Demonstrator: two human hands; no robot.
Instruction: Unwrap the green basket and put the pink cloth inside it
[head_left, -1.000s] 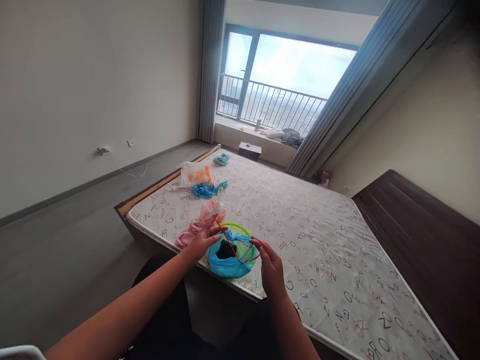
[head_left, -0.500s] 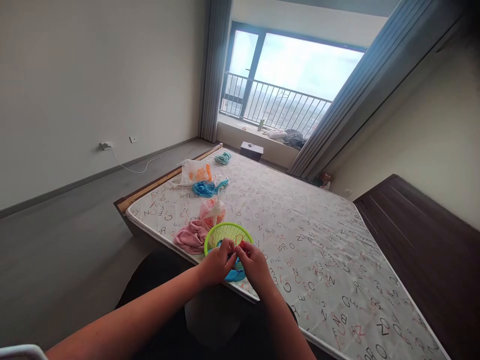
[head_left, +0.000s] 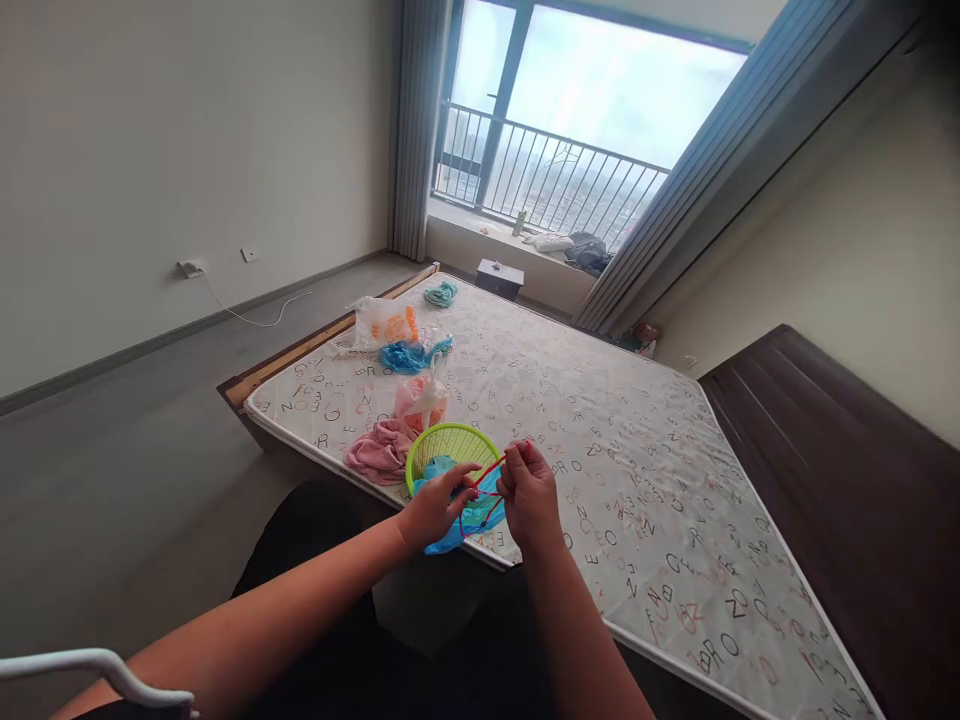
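A thin red cord [head_left: 489, 468] runs between my two hands, with a loop hanging below. My left hand [head_left: 442, 505] pinches one part of it between thumb and fingers. My right hand [head_left: 531, 495] is closed around another part, higher and to the right. Under my hands is a lime-green basket [head_left: 452, 432], tilted at the mattress edge. A thin blue plastic bag [head_left: 446, 540] lies in it and spills over its near side. Against the basket's left side rests a crumpled pink cloth [head_left: 382, 450].
The mattress [head_left: 637, 480] is printed with letters. Beyond the basket lie a knotted pink-and-white bag [head_left: 421, 402], a blue plastic bag [head_left: 405, 356], a white bag with orange print [head_left: 382, 325] and a teal bundle [head_left: 441, 294]. A white bent tube [head_left: 97, 660] crosses the lower left corner.
My hands have moved apart, the right one up and to the right, drawing the red cord out between them. More of the blue bag in the basket shows. The view has tilted slightly downward.
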